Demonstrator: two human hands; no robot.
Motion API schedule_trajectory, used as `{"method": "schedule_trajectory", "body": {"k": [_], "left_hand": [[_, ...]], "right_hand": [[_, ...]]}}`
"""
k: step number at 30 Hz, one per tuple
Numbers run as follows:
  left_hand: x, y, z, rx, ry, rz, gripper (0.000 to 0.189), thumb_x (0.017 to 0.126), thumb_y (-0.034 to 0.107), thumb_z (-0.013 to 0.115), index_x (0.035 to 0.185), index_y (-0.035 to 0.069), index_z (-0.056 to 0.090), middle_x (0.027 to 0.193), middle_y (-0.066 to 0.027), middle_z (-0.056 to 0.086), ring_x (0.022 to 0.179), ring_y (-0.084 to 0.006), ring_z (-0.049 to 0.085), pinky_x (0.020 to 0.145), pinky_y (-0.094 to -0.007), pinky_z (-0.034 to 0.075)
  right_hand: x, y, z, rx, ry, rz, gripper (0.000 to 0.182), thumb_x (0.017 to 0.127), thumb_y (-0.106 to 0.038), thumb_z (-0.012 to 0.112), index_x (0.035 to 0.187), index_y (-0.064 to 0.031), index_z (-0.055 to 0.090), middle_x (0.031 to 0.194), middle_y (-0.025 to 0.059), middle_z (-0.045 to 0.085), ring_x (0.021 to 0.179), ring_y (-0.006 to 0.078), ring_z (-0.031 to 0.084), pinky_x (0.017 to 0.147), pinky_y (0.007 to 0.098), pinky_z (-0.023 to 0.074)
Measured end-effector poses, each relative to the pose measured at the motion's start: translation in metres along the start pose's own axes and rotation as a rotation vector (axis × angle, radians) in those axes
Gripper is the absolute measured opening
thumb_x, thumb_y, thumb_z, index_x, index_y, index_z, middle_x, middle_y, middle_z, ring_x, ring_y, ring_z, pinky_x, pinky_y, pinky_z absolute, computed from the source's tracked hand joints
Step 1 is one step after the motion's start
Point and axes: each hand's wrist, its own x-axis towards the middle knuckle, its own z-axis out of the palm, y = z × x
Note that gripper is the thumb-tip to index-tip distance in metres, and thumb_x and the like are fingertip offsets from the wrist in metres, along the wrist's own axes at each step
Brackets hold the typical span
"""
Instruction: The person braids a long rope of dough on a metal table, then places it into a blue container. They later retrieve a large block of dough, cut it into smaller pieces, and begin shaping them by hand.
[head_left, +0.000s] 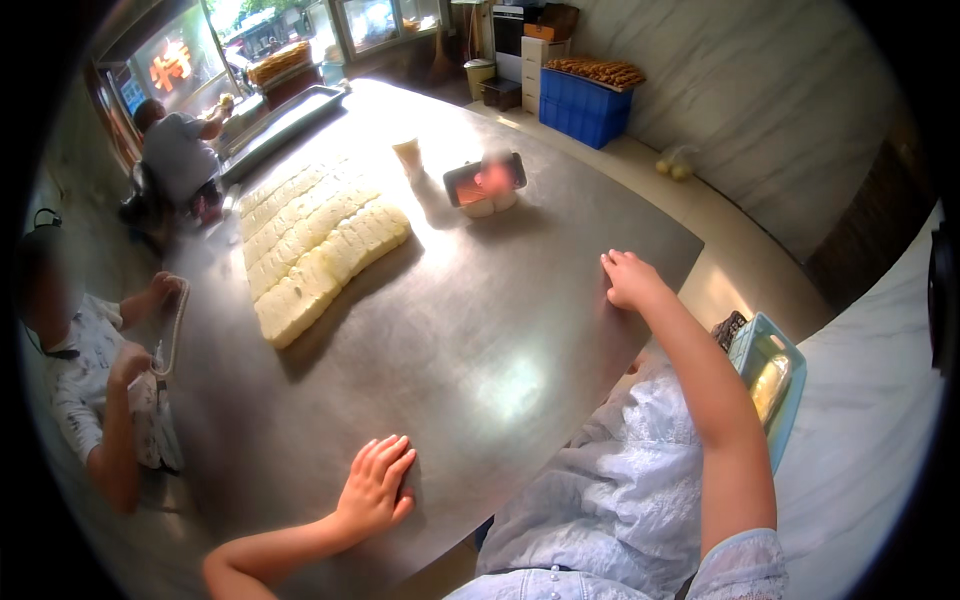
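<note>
Flat on the steel table (465, 315), my left hand (379, 480) rests near its lower edge with nothing in it. My right hand (630, 281) touches the tabletop near the right edge, also holding nothing, fingers slightly bent. Beyond my left hand lies a block of pale dough pieces (322, 255), set side by side in rows. Farther off, a phone (486, 181) lies tilted against small pale lumps (491, 204), with a cup (407, 154) standing behind it to the left.
At the left edge a co-worker (105, 375) holds a thin dough strand (178, 326). Another person (176, 150) is by the window near a long metal tray (289, 124). A blue bin (585, 109) topped with fried dough twists (596, 71) and a light-blue crate (787, 405) stand off the table.
</note>
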Motion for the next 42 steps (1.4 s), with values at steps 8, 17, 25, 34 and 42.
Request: {"method": "schedule_trajectory", "body": {"k": [8, 17, 25, 34, 42], "left_hand": [[0.002, 0.004, -0.005, -0.019, 0.049, -0.001, 0.060, 0.077, 0.019, 0.064, 0.134, 0.002, 0.051, 0.142, -0.0166, 0.048, 0.135, -0.0338, 0.043, 0.116, -0.0511, 0.030], [0.004, 0.006, -0.009, -0.031, 0.050, -0.037, 0.058, 0.079, 0.016, 0.064, 0.134, 0.004, 0.052, 0.142, -0.0141, 0.049, 0.134, -0.0319, 0.045, 0.116, -0.0492, 0.033], [0.007, 0.011, -0.006, -0.095, 0.176, -0.104, 0.060, 0.073, 0.008, 0.065, 0.132, 0.005, 0.052, 0.140, -0.0131, 0.050, 0.132, -0.0325, 0.046, 0.112, -0.0484, 0.038], [0.039, -0.069, -0.022, 0.150, 0.647, -0.520, 0.065, 0.080, 0.009, 0.072, 0.139, 0.011, 0.044, 0.147, -0.0173, 0.032, 0.137, -0.0397, 0.035, 0.110, -0.0477, 0.040], [0.091, -0.205, -0.030, 0.150, 0.620, -0.876, 0.066, 0.071, 0.011, 0.077, 0.129, 0.016, 0.047, 0.148, -0.0168, 0.027, 0.138, -0.0430, 0.028, 0.110, -0.0504, 0.039]], "right_hand": [[0.003, -0.004, -0.014, 0.002, -0.267, 0.062, 0.064, 0.085, -0.015, 0.056, 0.148, -0.0162, 0.046, 0.152, 0.0062, 0.045, 0.132, 0.0277, 0.050, 0.106, 0.0406, 0.0473], [0.000, 0.030, 0.033, 0.101, 0.234, -0.156, 0.051, 0.081, -0.015, 0.061, 0.132, -0.0127, 0.063, 0.134, 0.0076, 0.059, 0.117, 0.0280, 0.056, 0.096, 0.0397, 0.0531], [0.003, 0.017, 0.053, 0.263, 0.517, -0.120, 0.044, 0.083, -0.008, 0.058, 0.126, -0.0081, 0.066, 0.116, 0.0095, 0.058, 0.113, 0.0305, 0.052, 0.097, 0.0414, 0.0484], [0.001, 0.018, 0.061, 0.445, 0.510, -0.079, 0.046, 0.086, -0.002, 0.052, 0.130, -0.0085, 0.063, 0.129, 0.0125, 0.052, 0.123, 0.0333, 0.046, 0.106, 0.0436, 0.0409], [0.003, 0.019, 0.058, 0.461, 0.487, -0.059, 0.047, 0.087, -0.002, 0.051, 0.132, -0.0103, 0.062, 0.132, 0.0124, 0.051, 0.126, 0.0337, 0.044, 0.108, 0.0445, 0.0399]]}}
